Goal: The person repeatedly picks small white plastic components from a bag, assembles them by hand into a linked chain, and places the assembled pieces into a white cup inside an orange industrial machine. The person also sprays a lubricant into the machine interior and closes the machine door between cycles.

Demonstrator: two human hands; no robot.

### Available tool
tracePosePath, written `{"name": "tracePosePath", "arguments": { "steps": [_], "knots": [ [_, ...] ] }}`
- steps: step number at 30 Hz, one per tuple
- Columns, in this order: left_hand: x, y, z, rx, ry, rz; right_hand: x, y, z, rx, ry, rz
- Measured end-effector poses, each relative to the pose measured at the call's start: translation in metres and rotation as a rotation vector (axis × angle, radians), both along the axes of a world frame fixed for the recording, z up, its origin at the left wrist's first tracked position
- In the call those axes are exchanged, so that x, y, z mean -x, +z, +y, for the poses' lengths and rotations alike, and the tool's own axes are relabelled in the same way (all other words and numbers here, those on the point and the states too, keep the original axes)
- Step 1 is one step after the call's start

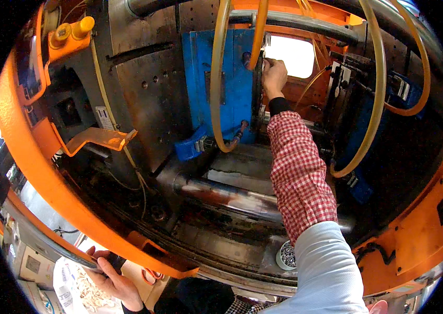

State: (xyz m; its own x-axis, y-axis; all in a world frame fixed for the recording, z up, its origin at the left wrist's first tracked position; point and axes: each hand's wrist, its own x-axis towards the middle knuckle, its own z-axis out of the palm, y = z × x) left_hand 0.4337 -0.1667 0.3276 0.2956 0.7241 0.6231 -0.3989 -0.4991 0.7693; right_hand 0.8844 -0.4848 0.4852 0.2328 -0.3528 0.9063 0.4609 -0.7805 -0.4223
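My right hand [275, 77]: curls at the blue block [195, 78]; what it grasps, I cannot tell.
My left hand [115, 282]: half-curled by the orange guard [77, 205], hold unclear.
Blue block: inside the machine [148, 99], long axis upright, facing right.

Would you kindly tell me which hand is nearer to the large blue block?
Right: the right hand is at the blue block's right-hand edge, while the left hand is well below and left of it, beside the orange frame.

Blue block [238, 90], left of right hand [275, 77]: painted metal, scuffed. Bar [221, 193], below: glossy metal. Frame [59, 193], above left hand [114, 280]: glossy painted metal.
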Motion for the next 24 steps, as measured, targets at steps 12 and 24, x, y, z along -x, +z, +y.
{"name": "tracePosePath", "arguments": {
  "steps": [12, 24],
  "knots": [
    [0.003, -0.012, 0.009, 0.015, -0.007, -0.036, -0.002, 0.005, 0.005, -0.075, 0.166, 0.279],
    [0.001, -0.010, 0.006, -0.043, -0.036, 0.022, 0.016, -0.009, -0.026, 0.102, -0.237, 0.180]
  ]
}}
